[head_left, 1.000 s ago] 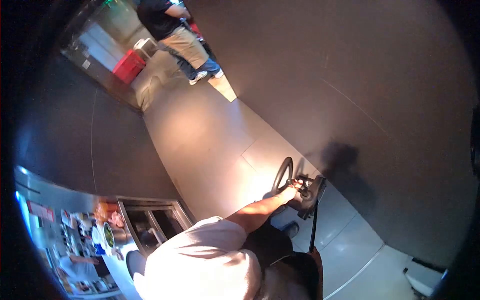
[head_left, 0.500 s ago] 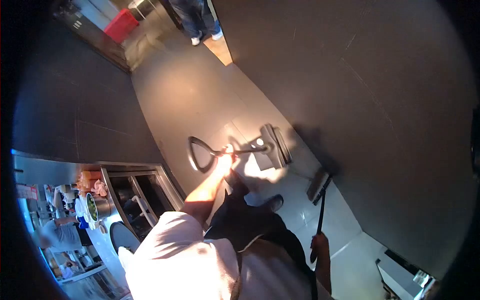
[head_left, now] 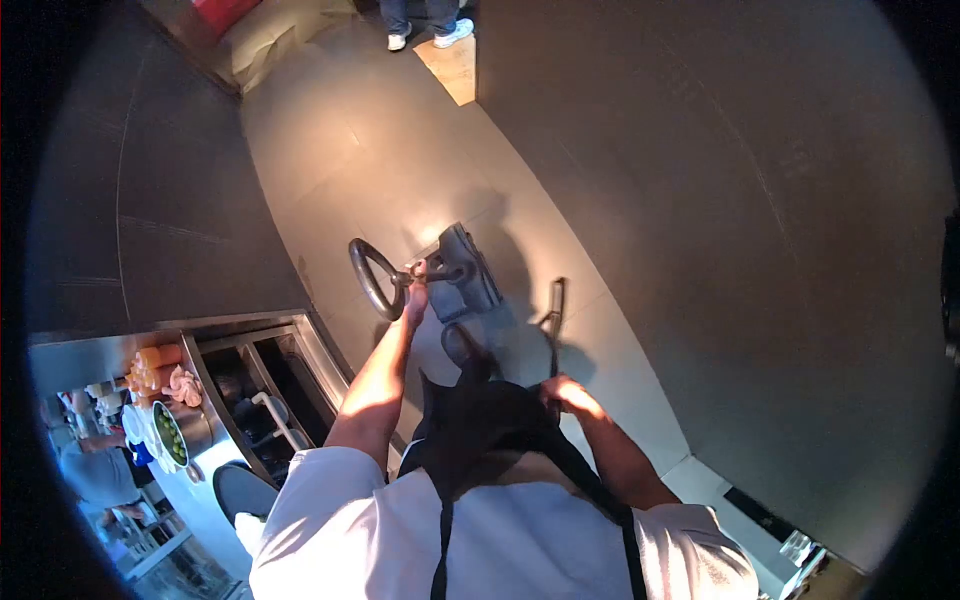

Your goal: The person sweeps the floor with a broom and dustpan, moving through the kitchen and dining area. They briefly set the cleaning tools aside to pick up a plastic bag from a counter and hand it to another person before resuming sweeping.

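Since half a second ago our right hand (head_left: 566, 392) has drawn the dark long-handled broom (head_left: 553, 310) close, fingers apparently closed on it. Our left hand (head_left: 417, 281) grips the dark loop-handled dustpan (head_left: 455, 275) beyond; we should keep it flat against the floor.

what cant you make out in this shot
Head view only:
- Left hand on the dustpan handle: its grip is too small to read.
- Right hand grip on the broom: hidden against the dark apron.
- Person up the corridor: cut off by the top edge.
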The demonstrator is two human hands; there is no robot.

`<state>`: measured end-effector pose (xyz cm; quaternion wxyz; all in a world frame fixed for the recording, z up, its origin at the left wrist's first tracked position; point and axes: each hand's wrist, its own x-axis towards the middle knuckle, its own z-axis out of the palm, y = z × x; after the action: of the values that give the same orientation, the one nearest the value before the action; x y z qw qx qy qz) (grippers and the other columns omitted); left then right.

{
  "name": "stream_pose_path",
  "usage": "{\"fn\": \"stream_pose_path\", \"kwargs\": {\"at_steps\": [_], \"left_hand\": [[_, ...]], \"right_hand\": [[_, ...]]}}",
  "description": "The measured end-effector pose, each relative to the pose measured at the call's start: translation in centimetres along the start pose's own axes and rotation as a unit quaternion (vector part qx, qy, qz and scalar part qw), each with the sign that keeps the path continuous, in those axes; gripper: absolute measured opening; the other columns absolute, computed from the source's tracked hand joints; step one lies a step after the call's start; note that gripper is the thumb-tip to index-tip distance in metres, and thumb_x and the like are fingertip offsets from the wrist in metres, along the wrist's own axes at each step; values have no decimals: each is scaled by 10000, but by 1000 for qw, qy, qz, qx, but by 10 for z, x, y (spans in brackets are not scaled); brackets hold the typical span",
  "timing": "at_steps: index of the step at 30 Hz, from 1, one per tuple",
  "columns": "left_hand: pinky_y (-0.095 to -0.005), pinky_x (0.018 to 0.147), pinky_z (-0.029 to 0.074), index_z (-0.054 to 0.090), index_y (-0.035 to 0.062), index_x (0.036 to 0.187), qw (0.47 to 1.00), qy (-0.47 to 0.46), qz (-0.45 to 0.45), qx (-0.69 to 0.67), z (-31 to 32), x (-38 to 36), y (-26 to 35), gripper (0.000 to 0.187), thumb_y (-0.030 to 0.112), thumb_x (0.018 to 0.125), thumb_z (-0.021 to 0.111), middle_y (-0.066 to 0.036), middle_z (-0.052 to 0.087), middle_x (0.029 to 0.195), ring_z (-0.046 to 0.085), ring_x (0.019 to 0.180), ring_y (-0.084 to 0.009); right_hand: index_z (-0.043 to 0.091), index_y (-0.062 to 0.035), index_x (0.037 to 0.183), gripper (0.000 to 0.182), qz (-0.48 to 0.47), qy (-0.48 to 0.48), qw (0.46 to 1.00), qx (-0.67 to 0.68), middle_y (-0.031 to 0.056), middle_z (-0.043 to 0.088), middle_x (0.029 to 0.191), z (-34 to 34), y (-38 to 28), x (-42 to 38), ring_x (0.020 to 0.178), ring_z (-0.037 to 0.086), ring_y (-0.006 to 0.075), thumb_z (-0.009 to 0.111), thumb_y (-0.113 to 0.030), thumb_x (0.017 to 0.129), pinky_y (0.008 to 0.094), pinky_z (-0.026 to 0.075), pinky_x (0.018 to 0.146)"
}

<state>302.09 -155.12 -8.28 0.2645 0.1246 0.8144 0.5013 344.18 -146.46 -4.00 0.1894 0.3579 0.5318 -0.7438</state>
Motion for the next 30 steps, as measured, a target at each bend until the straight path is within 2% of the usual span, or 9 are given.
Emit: {"fn": "stream_pose_path", "kwargs": {"at_steps": [2,3,9,16,19,22,24,27,30], "left_hand": [[-291,609,372,535,90,931,972,-14,235,18,-4,8,4,148,215,907,459,-32,440,719,457,713,-139],[-331,639,386,548,79,1028,913,45,327,241,-10,10,-3,179,168,904,455,-95,489,807,481,732,-225],[-359,745,383,522,31,1059,985,74,121,-96,-56,-2,7,248,86,819,488,-122,511,905,488,859,-261],[-284,651,434,399,114,1066,982,88,-152,-76,-125,-5,-8,253,222,870,516,-43,481,928,491,755,-133],[-314,757,430,427,164,1126,975,164,45,140,-122,0,-32,326,220,835,563,-5,468,1016,469,933,-126],[-336,803,422,435,159,1161,876,253,-227,-342,-124,-2,83,362,174,826,571,14,445,1059,420,1018,-133],[-333,803,420,434,153,1165,882,248,-199,-347,-117,11,46,367,187,826,570,22,409,1104,415,1015,-134],[-293,778,415,382,188,1193,870,266,-201,-364,-106,27,63,466,-4,796,533,37,393,1051,420,943,-105],[-285,704,472,424,171,1107,870,295,-209,-335,-95,52,67,248,136,879,515,20,414,958,485,825,-109]], "right_hand": [[556,-46,663,375,-108,-104,970,189,33,527,581,11,-26,8,522,500,135,629,-406,738,272,386,459],[550,-41,668,413,-70,-99,982,147,32,521,584,11,-58,0,526,491,125,623,-439,752,263,393,467],[547,22,1002,362,5,58,993,98,-34,461,572,44,-207,-77,520,420,62,603,-241,760,217,336,484],[432,-24,1176,461,140,148,944,-258,76,531,590,-7,-237,2,484,527,168,531,-122,737,316,454,465],[456,-69,1158,460,79,155,939,-296,138,604,752,-23,-302,49,621,594,225,533,-134,710,357,475,570],[400,-92,1256,552,58,144,929,-336,204,615,864,-44,-373,113,757,621,319,548,-138,726,381,490,687],[363,-70,1285,575,15,139,915,-378,246,573,1030,-67,-423,162,994,546,364,534,-126,740,393,439,839],[312,-60,1319,609,-39,152,878,-453,244,558,1065,-109,-492,248,990,546,367,515,-112,747,400,446,835],[253,-95,1358,646,-11,150,845,-513,239,556,1069,-149,-558,345,1003,541,359,500,-108,761,400,446,846]]}}
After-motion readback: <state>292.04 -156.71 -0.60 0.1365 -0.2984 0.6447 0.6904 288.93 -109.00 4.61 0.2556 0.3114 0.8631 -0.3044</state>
